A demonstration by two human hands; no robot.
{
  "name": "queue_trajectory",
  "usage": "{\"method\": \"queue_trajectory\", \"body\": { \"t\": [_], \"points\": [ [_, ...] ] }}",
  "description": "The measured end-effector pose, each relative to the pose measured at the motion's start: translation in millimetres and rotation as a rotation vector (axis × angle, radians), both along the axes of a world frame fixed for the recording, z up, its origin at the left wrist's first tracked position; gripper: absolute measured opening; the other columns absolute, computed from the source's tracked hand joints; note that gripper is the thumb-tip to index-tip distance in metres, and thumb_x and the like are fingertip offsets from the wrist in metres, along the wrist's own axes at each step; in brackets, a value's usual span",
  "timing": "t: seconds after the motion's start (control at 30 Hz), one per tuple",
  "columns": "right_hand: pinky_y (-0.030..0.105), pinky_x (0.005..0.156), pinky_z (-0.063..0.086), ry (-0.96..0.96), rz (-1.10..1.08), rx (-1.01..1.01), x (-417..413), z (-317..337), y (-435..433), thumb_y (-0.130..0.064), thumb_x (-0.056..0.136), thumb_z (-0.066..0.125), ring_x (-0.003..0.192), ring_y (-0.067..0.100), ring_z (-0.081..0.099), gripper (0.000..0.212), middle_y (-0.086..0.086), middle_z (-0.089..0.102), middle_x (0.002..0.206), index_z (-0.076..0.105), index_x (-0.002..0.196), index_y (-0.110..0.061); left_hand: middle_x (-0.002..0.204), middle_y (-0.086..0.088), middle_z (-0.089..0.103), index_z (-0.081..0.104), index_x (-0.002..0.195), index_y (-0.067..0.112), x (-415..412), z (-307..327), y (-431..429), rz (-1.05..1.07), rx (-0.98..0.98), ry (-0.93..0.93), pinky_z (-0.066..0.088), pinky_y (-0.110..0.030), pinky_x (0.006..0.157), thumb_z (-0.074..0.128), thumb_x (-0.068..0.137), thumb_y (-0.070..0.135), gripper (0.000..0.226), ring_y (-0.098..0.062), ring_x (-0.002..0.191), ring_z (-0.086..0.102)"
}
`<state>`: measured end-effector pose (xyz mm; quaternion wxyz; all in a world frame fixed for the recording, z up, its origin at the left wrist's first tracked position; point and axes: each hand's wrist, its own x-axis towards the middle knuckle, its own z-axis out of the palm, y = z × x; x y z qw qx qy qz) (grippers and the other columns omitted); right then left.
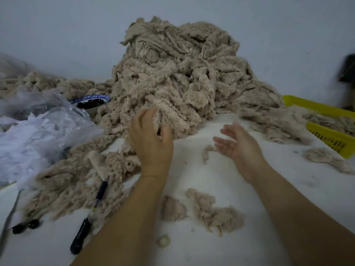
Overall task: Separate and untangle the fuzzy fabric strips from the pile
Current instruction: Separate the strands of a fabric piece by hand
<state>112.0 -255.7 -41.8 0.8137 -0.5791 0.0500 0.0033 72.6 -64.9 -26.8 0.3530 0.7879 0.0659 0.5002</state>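
Pile of fuzzy fabric strips: centre of the white table, against the wall. Left hand: fingers curled into the pile's front edge, gripping fuzz. Right hand: just beside the pile, fingers spread, holding nothing.

Containers:
- Yellow basket, right: loose beige strips.
- Blue-rimmed bowl, left: small dark pieces.
- Clear plastic bag: white scraps.

A clear bag of white scraps lies on the white table. Just behind the bag sits a blue-patterned bowl of dark pieces. A pen lies in front of the bag, and a yellow basket stands far to its right.
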Motion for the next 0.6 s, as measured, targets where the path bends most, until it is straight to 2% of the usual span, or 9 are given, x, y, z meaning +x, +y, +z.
{"method": "queue_trajectory", "body": {
  "t": [0.1, 0.17, 0.2, 0.27, 0.37, 0.43, 0.5, 0.53, 0.6],
  "points": [
    [0.014, 0.069, 0.050, -0.254, 0.158, -0.739, -5.8, -14.0, 14.3, -0.046, 0.099, 0.049, 0.076, 0.000, 0.067, 0.029, -0.009, 0.074, 0.087, 0.068, 0.093, -0.025, 0.151, -0.015, 0.035, 0.040, 0.146, 0.007, 9.1, -12.9, 22.7, 0.109, -0.207, 0.318, 0.021, -0.045, 0.118, 0.057, 0.091, 0.013, 0.057, -0.030, 0.141, 0.029],
    [0.007, 0.064, 0.045, -0.329, 0.235, -0.884, -9.5, -17.1, 14.0, -0.047, 0.100, 0.047, 0.076, -0.006, 0.064, 0.032, -0.020, 0.071, 0.080, 0.070, 0.088, -0.027, 0.147, -0.017, 0.038, 0.039, 0.145, 0.004, 14.4, -20.5, 31.7, 0.094, -0.306, 0.459, 0.030, -0.045, 0.112, 0.054, 0.095, 0.017, 0.054, -0.033, 0.134, 0.037],
    [0.005, 0.064, 0.045, -0.329, 0.242, -0.852, -10.6, -16.3, 12.3, -0.045, 0.101, 0.047, 0.075, -0.006, 0.064, 0.033, -0.020, 0.071, 0.079, 0.071, 0.087, -0.026, 0.138, -0.015, 0.047, 0.045, 0.139, 0.002, 16.5, -23.1, 32.9, 0.071, -0.338, 0.493, 0.038, -0.041, 0.101, 0.052, 0.097, 0.019, 0.046, -0.032, 0.121, 0.046],
    [0.005, 0.065, 0.045, -0.314, 0.225, -0.772, -10.9, -14.4, 9.9, -0.042, 0.101, 0.048, 0.074, -0.003, 0.065, 0.032, -0.012, 0.072, 0.078, 0.072, 0.087, -0.025, 0.109, -0.002, 0.054, 0.055, 0.125, 0.001, 18.9, -24.6, 30.4, 0.026, -0.360, 0.508, 0.037, -0.032, 0.078, 0.047, 0.101, 0.022, 0.033, -0.022, 0.093, 0.050],
    [0.008, 0.066, 0.048, -0.317, 0.248, -0.736, -12.2, -13.8, 11.5, -0.043, 0.101, 0.047, 0.074, 0.001, 0.067, 0.035, -0.005, 0.073, 0.080, 0.073, 0.088, -0.023, 0.094, 0.005, 0.049, 0.057, 0.100, 0.013, 14.5, -18.6, 16.2, -0.108, -0.264, 0.342, 0.033, -0.026, 0.071, 0.046, 0.103, 0.024, 0.016, -0.013, 0.082, 0.047],
    [0.013, 0.069, 0.052, -0.307, 0.277, -0.626, -13.9, -10.2, 15.2, -0.050, 0.100, 0.045, 0.080, 0.006, 0.070, 0.042, -0.004, 0.075, 0.085, 0.074, 0.091, -0.022, 0.086, 0.007, 0.047, 0.054, 0.088, 0.015, 6.2, -12.3, -7.3, -0.304, -0.046, 0.243, 0.032, -0.022, 0.064, 0.048, 0.102, 0.022, 0.017, -0.008, 0.075, 0.044],
    [0.019, 0.073, 0.055, -0.277, 0.307, -0.478, -12.3, -5.7, 14.7, -0.062, 0.093, 0.044, 0.084, 0.010, 0.072, 0.051, -0.002, 0.076, 0.087, 0.075, 0.093, -0.022, 0.086, 0.007, 0.051, 0.059, 0.087, 0.012, -1.2, -14.2, -35.5, -0.565, 0.189, 0.272, 0.036, -0.023, 0.066, 0.047, 0.100, 0.021, 0.020, -0.010, 0.078, 0.047],
    [0.020, 0.067, 0.055, -0.256, 0.316, -0.405, -11.0, -4.2, 12.5, -0.065, 0.090, 0.047, 0.077, 0.009, 0.071, 0.050, -0.002, 0.075, 0.080, 0.076, 0.088, -0.024, 0.089, 0.004, 0.055, 0.061, 0.089, 0.011, -4.9, -16.7, -46.9, -0.676, 0.266, 0.316, 0.041, -0.027, 0.070, 0.046, 0.098, 0.020, 0.020, -0.013, 0.082, 0.051],
    [0.020, 0.049, 0.049, -0.200, 0.307, -0.262, -6.1, -5.5, 7.4, -0.053, 0.096, 0.053, 0.058, 0.009, 0.065, 0.040, -0.004, 0.068, 0.063, 0.071, 0.073, -0.027, 0.096, -0.004, 0.061, 0.064, 0.092, 0.007, -6.7, -21.1, -57.3, -0.807, 0.326, 0.384, 0.047, -0.039, 0.074, 0.050, 0.098, 0.016, 0.018, -0.021, 0.087, 0.056]
  ]
}}
